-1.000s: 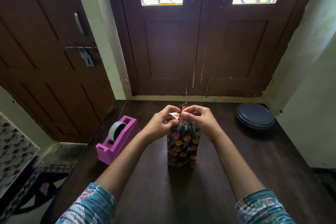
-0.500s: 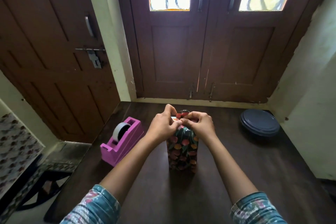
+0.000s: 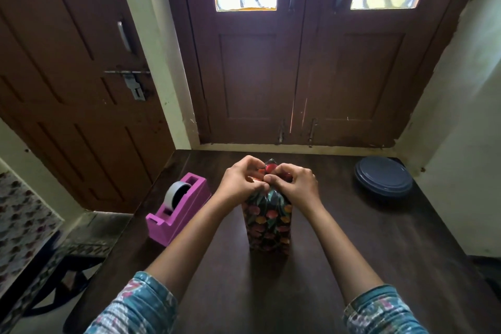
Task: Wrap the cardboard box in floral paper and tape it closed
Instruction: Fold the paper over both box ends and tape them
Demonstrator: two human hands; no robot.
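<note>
Barely shifted since a second ago: both hands kept at the top of the cardboard box [image 3: 267, 230], thumbs now brought tip to tip, the silvery glint at the left fingers mostly covered.

Box upright on the dark counter [image 3: 352, 252], covered down every visible side in floral paper [image 3: 271, 206]: dark ground, red, orange and yellow flowers, green leaves. Above the box top, a red paper tip [image 3: 270, 166] poking up between the two hands.

Left hand [image 3: 240, 180] curled over the left of the box top, fingers arched, thumb pinching the gathered paper. Small pale speck beside that thumb, too small to tell whether tape. Right hand [image 3: 294, 184] curled over the right of the box top, fingertips tucked out of sight behind it, thumb pressed on the fold against the left thumb. Both hands narrow, closed on the paper.

Left of the box, well apart: pink tape dispenser [image 3: 180, 214] with a grey tape roll [image 3: 176, 194] seated in it. Right of the box and further back, well apart: dark blue round lid [image 3: 383, 180], flat on the counter. Beyond the box, past the far counter edge: brown double door [image 3: 271, 76] with two bright glass panes. Nearer than the box, low in view: bare forearms and patterned blue sleeves [image 3: 141, 306].
</note>
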